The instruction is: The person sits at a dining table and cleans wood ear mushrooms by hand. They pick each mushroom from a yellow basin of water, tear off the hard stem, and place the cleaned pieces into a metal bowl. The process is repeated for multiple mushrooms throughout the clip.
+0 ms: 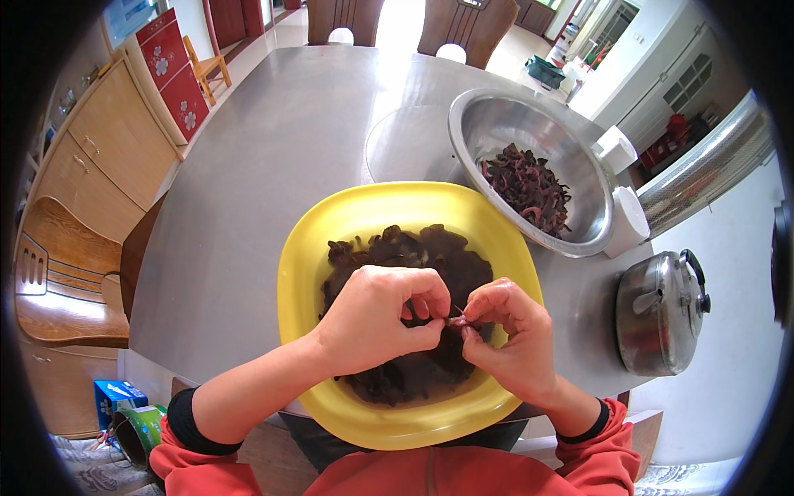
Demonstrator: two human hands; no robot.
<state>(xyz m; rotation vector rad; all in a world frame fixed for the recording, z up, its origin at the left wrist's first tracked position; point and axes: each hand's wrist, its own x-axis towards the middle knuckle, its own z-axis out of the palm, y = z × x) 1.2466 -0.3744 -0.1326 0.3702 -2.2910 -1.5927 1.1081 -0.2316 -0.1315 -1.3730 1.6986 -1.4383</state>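
My left hand [391, 316] and my right hand [512, 338] meet above a yellow plastic basin [301, 266]. Between their fingertips both pinch a small reddish-purple piece [460, 321], apparently wood ear fungus. Dark, soft clumps of wood ear fungus [443, 248] lie in brownish water inside the basin, partly covered by my hands. Beyond it to the right, a large stainless-steel bowl [462, 127] tilts towards me, its near rim close to the basin's edge. Small torn dark and purplish pieces [527, 189] are heaped in that bowl.
The basin stands at the near edge of a metal-topped table [217, 217]. At the right are a metal kettle [657, 316] and two white rolls [628, 217], seemingly paper. Wooden chairs stand at the left [74, 285] and far side [344, 22].
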